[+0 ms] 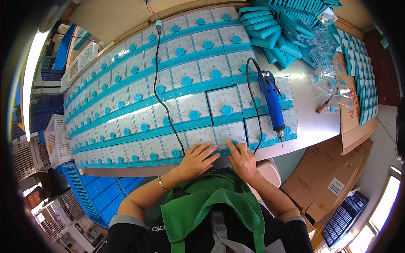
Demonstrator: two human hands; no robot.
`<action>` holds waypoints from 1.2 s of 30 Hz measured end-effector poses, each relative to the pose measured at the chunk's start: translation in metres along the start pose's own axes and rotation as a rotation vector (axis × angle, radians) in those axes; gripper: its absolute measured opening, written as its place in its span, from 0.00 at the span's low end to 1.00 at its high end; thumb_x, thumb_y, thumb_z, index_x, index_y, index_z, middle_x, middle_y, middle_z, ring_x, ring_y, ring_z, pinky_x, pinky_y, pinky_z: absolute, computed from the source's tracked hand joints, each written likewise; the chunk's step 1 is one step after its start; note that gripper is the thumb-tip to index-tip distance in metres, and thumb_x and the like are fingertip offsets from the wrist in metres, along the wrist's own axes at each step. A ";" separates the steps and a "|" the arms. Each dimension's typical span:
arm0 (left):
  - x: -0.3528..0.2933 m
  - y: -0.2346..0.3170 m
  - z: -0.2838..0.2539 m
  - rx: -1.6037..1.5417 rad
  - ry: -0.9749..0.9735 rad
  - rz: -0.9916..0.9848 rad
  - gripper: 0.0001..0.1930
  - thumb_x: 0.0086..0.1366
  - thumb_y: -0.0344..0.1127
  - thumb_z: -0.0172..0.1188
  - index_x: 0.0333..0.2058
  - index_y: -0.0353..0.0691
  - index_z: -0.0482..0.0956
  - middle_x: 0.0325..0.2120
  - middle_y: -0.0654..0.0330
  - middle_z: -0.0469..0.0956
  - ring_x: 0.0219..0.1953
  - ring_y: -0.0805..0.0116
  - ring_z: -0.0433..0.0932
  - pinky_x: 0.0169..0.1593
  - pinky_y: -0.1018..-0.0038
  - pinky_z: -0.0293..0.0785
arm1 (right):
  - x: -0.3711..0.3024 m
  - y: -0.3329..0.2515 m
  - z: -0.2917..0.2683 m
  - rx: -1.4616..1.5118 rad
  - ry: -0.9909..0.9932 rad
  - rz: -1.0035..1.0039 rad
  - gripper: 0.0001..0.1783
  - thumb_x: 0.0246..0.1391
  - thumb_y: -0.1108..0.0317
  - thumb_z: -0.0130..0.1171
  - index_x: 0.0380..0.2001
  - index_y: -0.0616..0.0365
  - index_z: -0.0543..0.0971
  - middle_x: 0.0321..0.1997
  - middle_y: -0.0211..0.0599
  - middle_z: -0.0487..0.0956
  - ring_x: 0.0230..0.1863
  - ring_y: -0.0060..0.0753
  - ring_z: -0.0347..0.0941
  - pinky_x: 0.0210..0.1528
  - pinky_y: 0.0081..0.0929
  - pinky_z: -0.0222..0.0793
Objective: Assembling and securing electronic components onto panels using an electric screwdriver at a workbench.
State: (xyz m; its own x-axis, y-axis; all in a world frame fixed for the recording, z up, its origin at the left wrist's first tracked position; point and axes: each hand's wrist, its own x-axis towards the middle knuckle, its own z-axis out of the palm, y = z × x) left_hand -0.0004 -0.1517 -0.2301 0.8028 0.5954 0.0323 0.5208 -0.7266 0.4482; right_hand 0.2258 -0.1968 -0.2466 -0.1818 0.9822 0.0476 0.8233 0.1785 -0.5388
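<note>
Rows of panel meters with white dial faces, teal bases and round teal knobs cover the table. At the near edge, my left hand (197,161) lies with fingers stretched over the lower part of a meter (200,134). My right hand (242,161) rests on the front of the neighbouring meter (230,131), its index finger extended beside the knob and the other fingers slightly bent. Neither hand appears to grip anything; the fingertips partly cover the knobs. Just right of my right hand, a blue electric screwdriver (272,101) lies across the meters, bit pointing toward me.
Two black cables (158,76) cross the meters. Teal housings (270,33) are heaped at the back right, beside clear plastic covers (325,55). A small screwdriver (325,104) lies on the metal tabletop (314,126). Cardboard (320,173) stands at right, blue crates (101,189) at left.
</note>
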 end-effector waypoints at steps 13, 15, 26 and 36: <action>0.000 -0.012 -0.015 -0.009 -0.026 0.109 0.35 0.55 0.39 0.60 0.64 0.52 0.61 0.65 0.53 0.56 0.65 0.49 0.58 0.63 0.47 0.55 | 0.054 -0.044 -0.080 0.018 0.077 0.006 0.28 0.43 0.74 0.66 0.51 0.54 0.75 0.34 0.40 0.72 0.29 0.37 0.75 0.27 0.32 0.71; -0.010 -0.016 -0.001 -0.024 0.045 0.103 0.36 0.54 0.40 0.63 0.63 0.52 0.62 0.64 0.55 0.59 0.64 0.50 0.60 0.62 0.46 0.57 | 0.088 -0.045 -0.119 0.087 0.169 -0.035 0.25 0.43 0.75 0.66 0.48 0.55 0.76 0.33 0.40 0.73 0.27 0.38 0.74 0.26 0.32 0.71; -0.030 -0.041 -0.006 -0.019 -0.016 0.114 0.41 0.56 0.35 0.61 0.67 0.50 0.51 0.64 0.57 0.58 0.65 0.55 0.59 0.63 0.50 0.58 | 0.276 -0.147 -0.349 0.217 0.698 -0.416 0.07 0.53 0.73 0.60 0.35 0.63 0.80 0.27 0.35 0.78 0.26 0.21 0.70 0.28 0.22 0.66; -0.046 -0.033 0.017 0.040 0.062 0.115 0.34 0.64 0.38 0.51 0.68 0.59 0.50 0.68 0.58 0.49 0.69 0.53 0.51 0.65 0.48 0.55 | 0.444 -0.331 -0.354 -0.003 0.599 -0.795 0.11 0.50 0.63 0.60 0.34 0.57 0.83 0.30 0.44 0.82 0.33 0.42 0.79 0.39 0.33 0.73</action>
State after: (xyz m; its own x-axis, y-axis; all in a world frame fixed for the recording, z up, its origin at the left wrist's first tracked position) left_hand -0.0495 -0.1611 -0.2620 0.8390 0.5267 0.1369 0.4387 -0.8034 0.4026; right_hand 0.0627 0.2011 0.2506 -0.3803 0.4444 0.8111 0.5811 0.7971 -0.1642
